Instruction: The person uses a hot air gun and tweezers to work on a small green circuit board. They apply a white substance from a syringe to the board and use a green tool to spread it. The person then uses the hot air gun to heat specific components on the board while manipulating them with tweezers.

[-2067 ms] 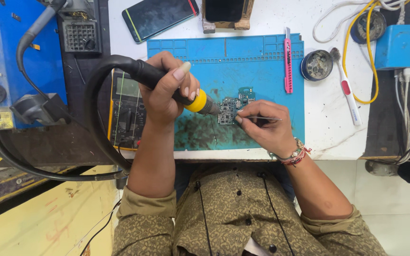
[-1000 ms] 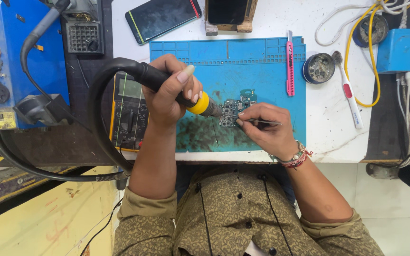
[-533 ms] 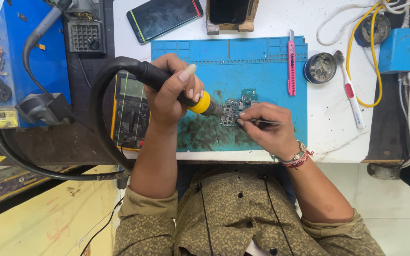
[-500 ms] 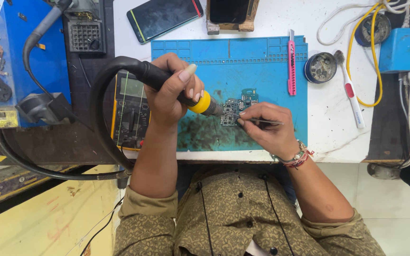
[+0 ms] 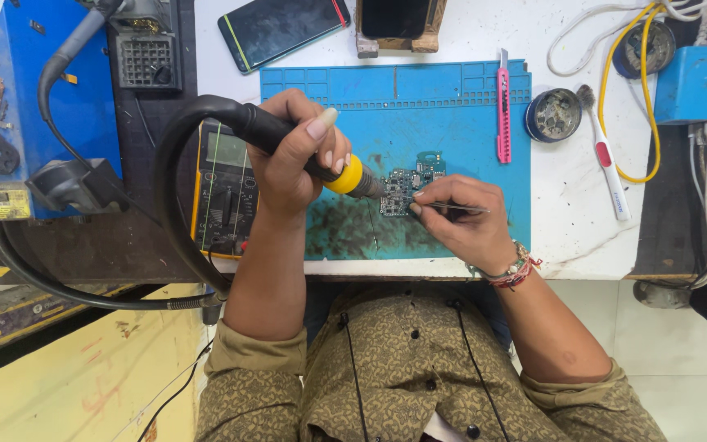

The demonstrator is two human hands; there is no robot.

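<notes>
i'm gripping the hot-air wand [image 5: 288, 143] in my left hand [image 5: 292, 168] and pinching tweezers [image 5: 452, 209] in my right hand [image 5: 460, 221], both over the board [image 5: 407, 184] on the mat [image 5: 452, 106], mid-worktop. a shaking hand is risking scorched or shifted parts.

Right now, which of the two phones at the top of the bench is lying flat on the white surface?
The larger dark phone with the green edge, lying slanted at top left of the blue mat. The other phone sits in a wooden stand.

Bright even overhead light, soft short shadows, sharp focus centre, slight wide-angle bend at edges.
</notes>
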